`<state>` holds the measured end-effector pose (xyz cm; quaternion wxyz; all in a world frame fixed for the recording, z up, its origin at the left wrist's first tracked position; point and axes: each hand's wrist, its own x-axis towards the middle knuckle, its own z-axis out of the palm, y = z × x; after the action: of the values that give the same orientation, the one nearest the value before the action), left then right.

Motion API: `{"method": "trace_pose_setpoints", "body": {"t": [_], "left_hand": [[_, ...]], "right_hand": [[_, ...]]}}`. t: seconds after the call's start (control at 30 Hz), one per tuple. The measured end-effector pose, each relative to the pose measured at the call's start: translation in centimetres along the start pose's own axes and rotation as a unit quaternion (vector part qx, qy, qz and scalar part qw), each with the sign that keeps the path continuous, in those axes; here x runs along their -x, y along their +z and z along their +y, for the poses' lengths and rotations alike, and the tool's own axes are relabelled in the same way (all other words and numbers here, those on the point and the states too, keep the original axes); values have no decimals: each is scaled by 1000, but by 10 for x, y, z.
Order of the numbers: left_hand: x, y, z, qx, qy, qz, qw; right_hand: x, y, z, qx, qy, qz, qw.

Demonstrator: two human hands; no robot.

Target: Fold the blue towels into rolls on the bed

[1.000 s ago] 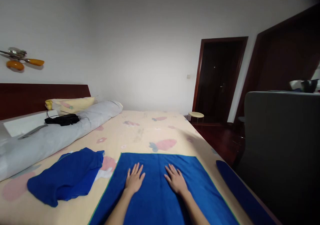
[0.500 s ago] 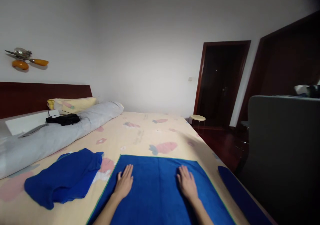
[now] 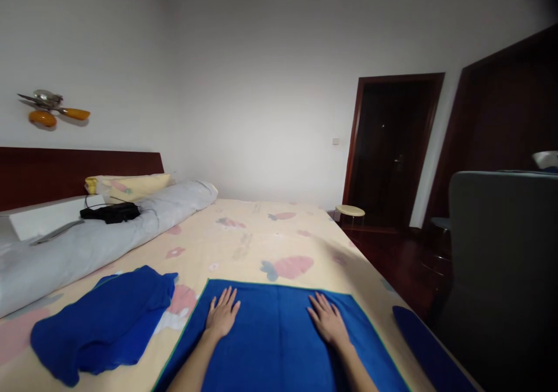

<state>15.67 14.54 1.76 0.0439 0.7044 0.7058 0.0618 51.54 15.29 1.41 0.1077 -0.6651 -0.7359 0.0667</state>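
Note:
A blue cloth with a green edge lies spread flat on the bed, a faint crease running down its middle. On its left part rests my left hand, palm down with the fingers apart. My right hand lies on the right part of the cloth, also palm down with fingers spread. Neither hand grips anything. Left of the spread cloth, a second blue cloth sits crumpled on the bed sheet. The near end of the spread cloth runs out of view at the bottom.
The bed has a cream sheet with a carrot-like print. A rolled grey quilt with a black item on it lies at the left. Beyond the bed's right edge stand a stool and a grey chair. Another blue piece lies along that edge.
The view has shifted slightly. Both hands stay flat on the cloth, with the left hand a little further in from the cloth's left edge and the right hand's fingers slightly more spread.

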Motion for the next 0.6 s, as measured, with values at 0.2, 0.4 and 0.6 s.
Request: {"method": "trace_pose_setpoints", "body": {"t": [0.2,0.4,0.6], "left_hand": [[-5,-12,-57,-18,-89,-8,996],[-6,-14,-38,-35,-87,11,996],[-9,6,67,5,109,5,994]], "right_hand": [[1,-1,96,67,142,0,988],[2,-4,77,108,181,65,975],[-6,13,-60,-5,-113,-1,994]]}}
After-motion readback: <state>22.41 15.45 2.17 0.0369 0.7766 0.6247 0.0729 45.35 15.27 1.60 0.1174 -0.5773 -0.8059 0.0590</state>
